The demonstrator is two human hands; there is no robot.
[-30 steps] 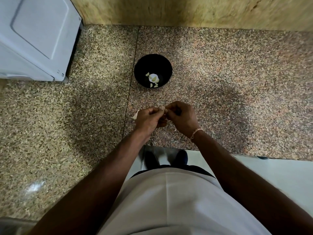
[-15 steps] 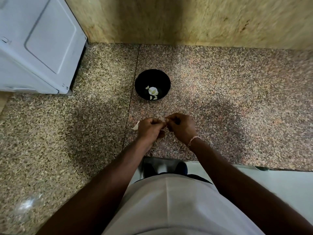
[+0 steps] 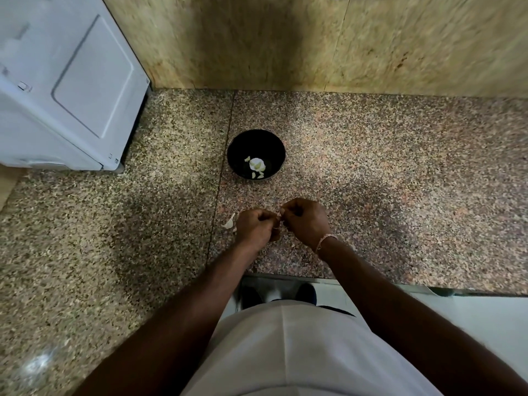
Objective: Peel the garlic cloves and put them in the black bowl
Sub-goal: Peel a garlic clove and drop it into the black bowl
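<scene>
Clove pinched between left hand (image 3: 255, 227) and right hand (image 3: 305, 222), fingers curled tight; clove itself barely visible. Hands held just before bowl (image 3: 237, 150), presumably for short drop. Peeled pieces (image 3: 257, 164) seen in bowl. Loose skin (image 3: 229, 223) lies before bowl, beside left hand.

Both forearms are bare, with no sleeves reaching into sight. A thin, pale pinkish thread band (image 3: 324, 242) circles the right wrist, with a small knot or loose end. The torso is covered by a light, whitish-grey shirt (image 3: 300, 352) with a straight seam down its front. Below its hem sit dark trousers and dark shoes (image 3: 305, 292)
</scene>
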